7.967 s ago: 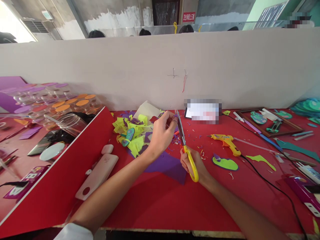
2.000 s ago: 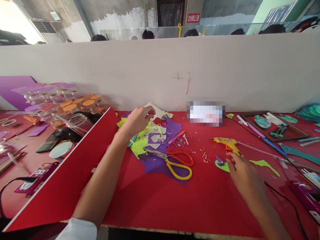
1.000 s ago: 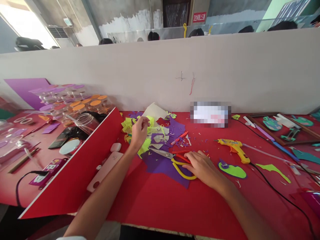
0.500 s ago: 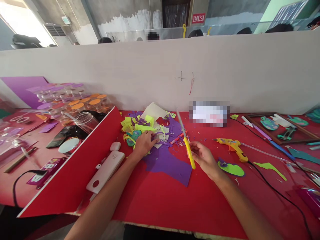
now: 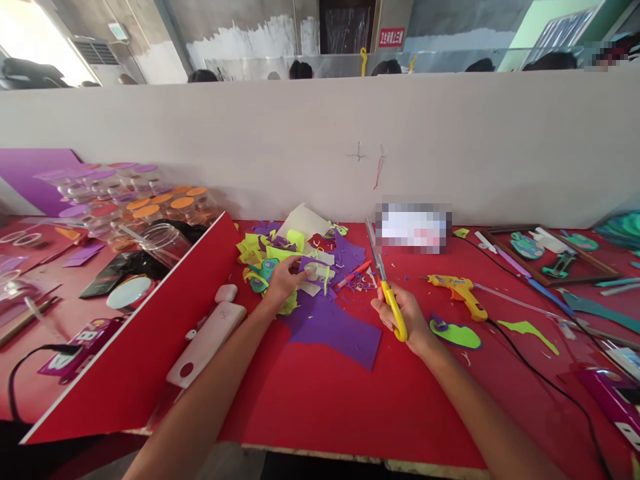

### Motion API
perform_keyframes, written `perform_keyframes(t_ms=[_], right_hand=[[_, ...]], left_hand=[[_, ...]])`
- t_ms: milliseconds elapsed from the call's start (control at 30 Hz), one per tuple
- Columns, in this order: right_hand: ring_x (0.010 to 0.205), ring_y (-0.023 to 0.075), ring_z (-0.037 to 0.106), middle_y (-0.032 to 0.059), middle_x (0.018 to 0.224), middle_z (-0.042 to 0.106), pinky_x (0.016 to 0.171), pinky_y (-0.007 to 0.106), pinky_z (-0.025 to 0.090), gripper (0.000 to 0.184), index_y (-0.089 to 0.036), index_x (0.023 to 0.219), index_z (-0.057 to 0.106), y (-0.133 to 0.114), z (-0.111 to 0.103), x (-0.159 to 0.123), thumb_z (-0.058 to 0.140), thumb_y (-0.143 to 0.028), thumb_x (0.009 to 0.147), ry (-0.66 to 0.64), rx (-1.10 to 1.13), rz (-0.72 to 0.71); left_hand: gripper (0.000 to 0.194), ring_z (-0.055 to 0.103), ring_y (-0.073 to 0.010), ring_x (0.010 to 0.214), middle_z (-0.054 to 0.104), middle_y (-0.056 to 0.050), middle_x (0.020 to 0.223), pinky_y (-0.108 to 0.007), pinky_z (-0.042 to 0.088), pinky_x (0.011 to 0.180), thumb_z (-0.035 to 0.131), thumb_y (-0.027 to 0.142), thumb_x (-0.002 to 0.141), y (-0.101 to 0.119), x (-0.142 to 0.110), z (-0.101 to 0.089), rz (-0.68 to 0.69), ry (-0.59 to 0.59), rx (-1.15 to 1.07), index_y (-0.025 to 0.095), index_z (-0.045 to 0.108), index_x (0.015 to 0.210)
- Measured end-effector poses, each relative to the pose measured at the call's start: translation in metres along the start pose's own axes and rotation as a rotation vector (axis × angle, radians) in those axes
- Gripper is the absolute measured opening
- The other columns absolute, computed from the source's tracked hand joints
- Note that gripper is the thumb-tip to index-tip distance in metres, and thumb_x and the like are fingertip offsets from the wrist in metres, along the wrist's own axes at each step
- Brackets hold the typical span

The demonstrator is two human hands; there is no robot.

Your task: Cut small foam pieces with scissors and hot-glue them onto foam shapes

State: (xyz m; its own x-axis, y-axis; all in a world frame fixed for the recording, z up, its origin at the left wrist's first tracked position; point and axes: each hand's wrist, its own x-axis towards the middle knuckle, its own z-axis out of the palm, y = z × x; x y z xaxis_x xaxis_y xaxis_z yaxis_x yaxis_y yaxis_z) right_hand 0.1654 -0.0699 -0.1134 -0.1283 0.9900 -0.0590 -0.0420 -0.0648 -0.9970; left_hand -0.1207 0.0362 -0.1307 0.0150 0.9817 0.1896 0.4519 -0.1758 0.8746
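Observation:
My right hand (image 5: 407,310) is closed around the yellow handles of a pair of scissors (image 5: 393,308), whose blades point away from me. At the scrap heap, my left hand (image 5: 284,283) pinches a small purple foam piece (image 5: 311,261) between thumb and fingers. Yellow-green foam scraps (image 5: 255,248) are heaped beyond and left of that hand. A larger purple foam sheet (image 5: 345,337) lies flat between my hands. A red pen (image 5: 354,275) rests among purple trimmings just left of the scissors.
To the right lie a yellow hot glue gun (image 5: 459,291) and a green foam cutout (image 5: 455,335). A red divider board (image 5: 135,360) stands at left, with a pale power bank (image 5: 207,347) beside it. Beyond it are lidded jars (image 5: 150,212). A grey partition (image 5: 280,147) closes off the back.
My left hand has lifted a purple piece from the scraps. The scissors have turned more upright and swung slightly right, with my right hand's fingers now around the handles.

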Motion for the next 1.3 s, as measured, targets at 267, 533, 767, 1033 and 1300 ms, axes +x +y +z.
perform_keyframes(t_ms=[267,533,767,1033,1300], right_hand=[[0.036,0.0058,0.027,-0.0137,0.047,0.036,0.037,0.021,0.020,0.046,-0.025,0.078,0.046,-0.002,0.001,-0.001,0.082,-0.053,0.075,0.020,0.029,0.016],[0.034,0.0059,0.025,-0.0137,0.046,0.033,0.037,0.022,0.017,0.049,-0.025,0.077,0.044,-0.005,0.004,-0.003,0.079,-0.060,0.075,-0.011,0.078,0.018],[0.034,0.0076,0.034,-0.0099,0.056,0.037,0.036,0.024,0.023,0.073,-0.025,0.074,0.042,0.002,0.009,-0.004,0.056,-0.096,0.067,-0.168,0.101,-0.024],[0.040,0.0074,0.035,-0.0097,0.062,0.035,0.040,0.024,0.027,0.068,-0.024,0.085,0.046,0.007,0.021,-0.011,0.048,-0.091,0.079,-0.158,-0.004,-0.080],[0.038,0.0060,0.038,-0.0100,0.061,0.036,0.038,0.022,0.029,0.066,-0.022,0.082,0.047,0.013,0.014,-0.012,0.047,-0.088,0.084,-0.151,-0.035,-0.095]], left_hand=[[0.032,0.054,-0.0168,0.066,0.060,-0.003,0.071,-0.029,0.044,0.063,0.054,0.048,0.091,0.004,-0.003,-0.003,0.006,0.125,-0.044,0.018,0.065,0.087],[0.033,0.047,-0.0152,0.066,0.047,0.001,0.074,-0.028,0.041,0.063,0.045,0.054,0.096,0.012,-0.005,-0.006,0.041,0.263,-0.054,0.022,0.051,0.098],[0.017,0.043,-0.0125,0.063,0.046,0.002,0.073,-0.024,0.038,0.059,0.050,0.037,0.095,0.048,0.002,-0.013,0.118,0.255,-0.056,0.021,0.050,0.091],[0.013,0.037,-0.0123,0.058,0.044,0.003,0.064,-0.027,0.032,0.055,0.052,0.030,0.093,0.149,0.026,0.000,0.301,0.152,0.014,0.021,0.054,0.083],[0.012,0.035,-0.0111,0.055,0.042,0.003,0.061,-0.029,0.029,0.053,0.054,0.024,0.090,0.181,0.021,0.017,0.385,0.185,-0.068,0.020,0.055,0.079]])
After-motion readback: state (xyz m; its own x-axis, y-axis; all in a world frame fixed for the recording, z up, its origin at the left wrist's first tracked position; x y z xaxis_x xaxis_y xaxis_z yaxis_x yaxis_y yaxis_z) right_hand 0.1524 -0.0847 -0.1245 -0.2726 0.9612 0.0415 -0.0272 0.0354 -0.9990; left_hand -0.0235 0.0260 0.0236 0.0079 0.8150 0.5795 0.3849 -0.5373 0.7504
